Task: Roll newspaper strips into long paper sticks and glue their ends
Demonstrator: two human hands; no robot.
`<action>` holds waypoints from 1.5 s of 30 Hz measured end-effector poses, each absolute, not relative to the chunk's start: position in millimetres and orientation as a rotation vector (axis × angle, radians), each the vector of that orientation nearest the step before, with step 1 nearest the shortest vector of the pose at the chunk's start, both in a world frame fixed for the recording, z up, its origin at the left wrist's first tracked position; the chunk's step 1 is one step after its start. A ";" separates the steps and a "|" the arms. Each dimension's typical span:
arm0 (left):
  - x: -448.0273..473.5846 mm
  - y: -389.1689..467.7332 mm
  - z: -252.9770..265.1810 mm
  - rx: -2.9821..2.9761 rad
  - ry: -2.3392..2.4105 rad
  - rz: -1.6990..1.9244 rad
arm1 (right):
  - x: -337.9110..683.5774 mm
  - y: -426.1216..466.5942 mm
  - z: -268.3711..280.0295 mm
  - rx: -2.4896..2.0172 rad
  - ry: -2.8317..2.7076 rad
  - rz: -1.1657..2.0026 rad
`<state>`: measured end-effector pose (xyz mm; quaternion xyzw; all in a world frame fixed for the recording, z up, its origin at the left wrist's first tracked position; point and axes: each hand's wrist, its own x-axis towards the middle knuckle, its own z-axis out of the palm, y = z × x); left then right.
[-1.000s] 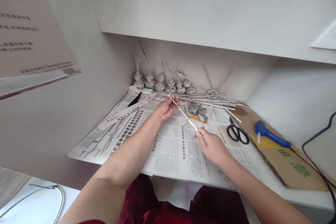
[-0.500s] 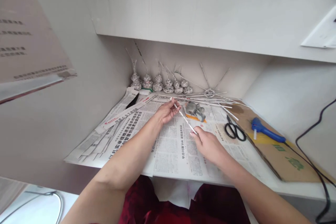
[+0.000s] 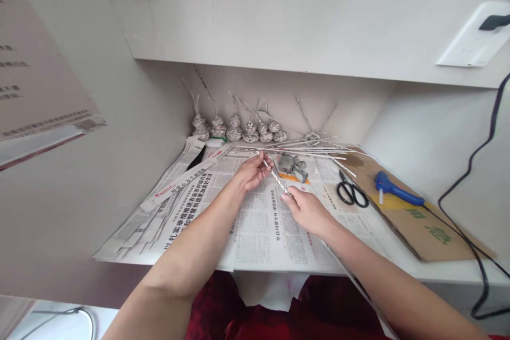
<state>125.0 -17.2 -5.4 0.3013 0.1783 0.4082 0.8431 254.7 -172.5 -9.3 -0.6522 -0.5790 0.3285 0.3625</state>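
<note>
A thin rolled strip of newspaper, a paper tube (image 3: 281, 185), runs slantwise between my two hands above the newspaper-covered table (image 3: 255, 234). At its far end my left hand (image 3: 255, 171) pinches it between thumb and fingers. My right hand (image 3: 305, 208) grips it lower down, nearer to me. A pale strip (image 3: 350, 276) trails from below my right hand along the forearm toward the front edge. Just beyond my hands lie several loose paper tubes (image 3: 319, 153) and a grey crumpled cloth-like thing (image 3: 292, 166) on something orange.
Several woven paper gourds (image 3: 234, 130) line the back wall, beside a round woven start (image 3: 312, 138) with spokes sticking out. Black-handled scissors (image 3: 352, 192) and a blue glue gun (image 3: 398, 191) on cardboard (image 3: 434, 239) lie at right. Flat newspaper strips (image 3: 167, 196) are stacked at left.
My right hand has moved slightly up the tube toward my left hand. A pale strip now shows along my right forearm. The whole view has shifted a little.
</note>
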 end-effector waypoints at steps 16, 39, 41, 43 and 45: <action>128.3 -20.9 -6.2 0.666 0.385 0.847 | 246.6 -153.5 -9.0 -1.624 -1.470 0.746; 124.3 -15.8 -6.3 0.572 0.297 0.869 | 253.5 -181.4 -9.7 -1.294 -1.090 1.522; 124.1 -13.9 -7.0 0.573 0.326 0.908 | 257.1 -188.6 -11.5 -1.532 -1.255 1.187; 124.4 -13.2 -7.1 0.569 0.333 0.931 | 261.9 -196.5 -13.7 -1.669 -1.365 0.917; 124.8 -13.9 -6.3 0.558 0.318 0.924 | 265.4 -202.4 -14.7 -1.670 -1.331 0.962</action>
